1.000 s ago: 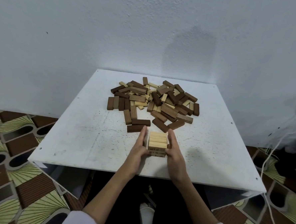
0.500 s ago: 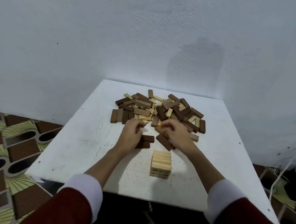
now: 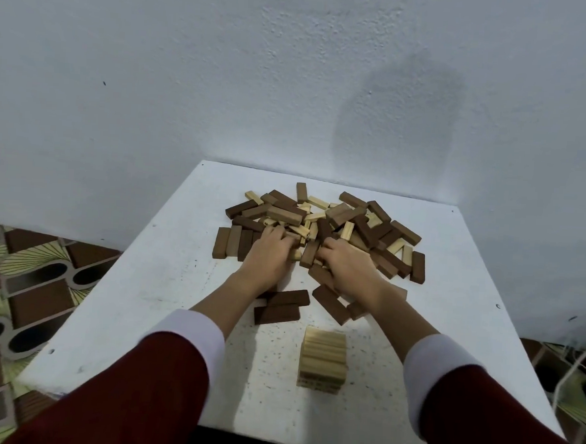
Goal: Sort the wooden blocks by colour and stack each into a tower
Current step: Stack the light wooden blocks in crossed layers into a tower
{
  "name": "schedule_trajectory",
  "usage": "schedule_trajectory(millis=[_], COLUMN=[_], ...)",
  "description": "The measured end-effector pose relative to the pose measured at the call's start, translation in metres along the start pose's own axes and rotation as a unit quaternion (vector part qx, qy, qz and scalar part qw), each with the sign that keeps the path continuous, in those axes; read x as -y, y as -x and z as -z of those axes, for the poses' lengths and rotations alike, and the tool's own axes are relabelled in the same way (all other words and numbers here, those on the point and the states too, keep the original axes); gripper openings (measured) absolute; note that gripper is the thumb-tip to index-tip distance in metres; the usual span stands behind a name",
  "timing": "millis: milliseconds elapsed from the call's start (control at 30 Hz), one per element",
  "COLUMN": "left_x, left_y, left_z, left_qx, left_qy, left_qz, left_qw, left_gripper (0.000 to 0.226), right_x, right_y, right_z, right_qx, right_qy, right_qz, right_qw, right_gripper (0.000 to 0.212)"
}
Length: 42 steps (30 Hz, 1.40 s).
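Reaching into the mixed heap of dark brown and pale wooden blocks [image 3: 322, 228] at the far end of the white square table [image 3: 164, 282]: left hand [image 3: 269, 254] and right hand [image 3: 349, 268], fingers curled into it, grip unclear. Short tower of pale wooden blocks [image 3: 323, 361] stands nearer, between the forearms, untouched.

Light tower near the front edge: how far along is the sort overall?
Early. Done: one short light tower of pale blocks stands alone at the front of the table. In hand: the left hand and right hand dig into the mixed pile; what their fingers hold is hidden. Left: most pale blocks, and every brown block, including two dark blocks lying loose.
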State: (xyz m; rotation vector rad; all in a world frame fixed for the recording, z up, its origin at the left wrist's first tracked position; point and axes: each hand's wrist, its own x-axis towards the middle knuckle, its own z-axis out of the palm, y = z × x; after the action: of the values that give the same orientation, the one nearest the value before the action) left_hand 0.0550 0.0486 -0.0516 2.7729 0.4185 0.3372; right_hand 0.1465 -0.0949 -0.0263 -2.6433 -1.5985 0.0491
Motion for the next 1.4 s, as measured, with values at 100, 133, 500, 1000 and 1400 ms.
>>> schedule_trajectory(millis=[100, 133, 500, 1000, 1400], left_x=[0.001, 0.002, 0.005, -0.006, -0.012], left_y=[-0.001, -0.001, 0.010, 0.015, 0.042], left_z=[-0.001, -0.001, 0.005, 0.019, 0.037], left_qx=[0.008, 0.004, -0.057, -0.079, -0.090], left_qy=[0.011, 0.026, 0.110, 0.288, 0.380], left_qz=[0.008, 0.010, 0.031, 0.078, 0.100], left_qw=[1.000, 1.000, 0.992, 0.951, 0.915], left_gripper=[0.035, 0.033, 0.025, 0.027, 0.024], right_x=[0.000, 0.001, -0.002, -0.009, -0.004], right_y=[-0.004, -0.005, -0.010, -0.015, -0.010], right_z=[0.005, 0.006, 0.016, 0.012, 0.007], right_qx=[0.020, 0.026, 0.089, 0.026, 0.015], right_qy=[0.038, 0.052, 0.103, 0.109, 0.084], right_qz=[0.013, 0.016, 0.047, 0.063, 0.039], right_qw=[0.999, 0.998, 0.990, 0.992, 0.996], right_gripper=[0.032, 0.034, 0.040, 0.026, 0.023])
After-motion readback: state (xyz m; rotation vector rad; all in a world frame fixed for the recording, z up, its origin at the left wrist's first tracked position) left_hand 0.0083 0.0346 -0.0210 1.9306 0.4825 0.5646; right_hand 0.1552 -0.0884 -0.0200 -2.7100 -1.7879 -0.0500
